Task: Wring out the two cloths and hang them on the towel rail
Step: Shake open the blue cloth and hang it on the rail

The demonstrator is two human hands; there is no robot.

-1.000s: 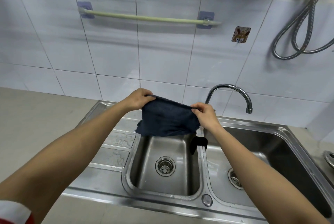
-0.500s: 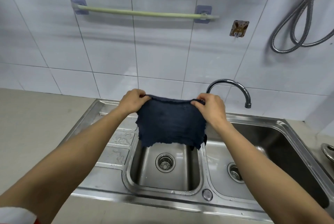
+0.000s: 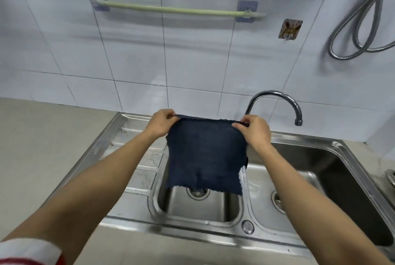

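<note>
A dark blue cloth (image 3: 205,153) hangs spread flat over the small left sink basin (image 3: 213,207). My left hand (image 3: 161,123) pinches its top left corner and my right hand (image 3: 254,130) pinches its top right corner, so the top edge is stretched straight. A pale green towel rail (image 3: 175,10) with nothing on it is fixed to the tiled wall on two blue mounts, well above the cloth. A small dark piece of a second cloth (image 3: 246,161) peeks out behind the right edge of the held one, on the divider between the basins.
A chrome faucet (image 3: 277,100) arches just right of my right hand. The larger right basin (image 3: 346,190) lies to the right. A ribbed drainboard (image 3: 145,170) lies left of the small basin. A wall hook (image 3: 289,29) and a looped metal hose (image 3: 363,25) hang right of the rail.
The cloth has gone from bunched to fully spread between my hands, which moved apart. The view tilted up a little, showing more of the wall.
</note>
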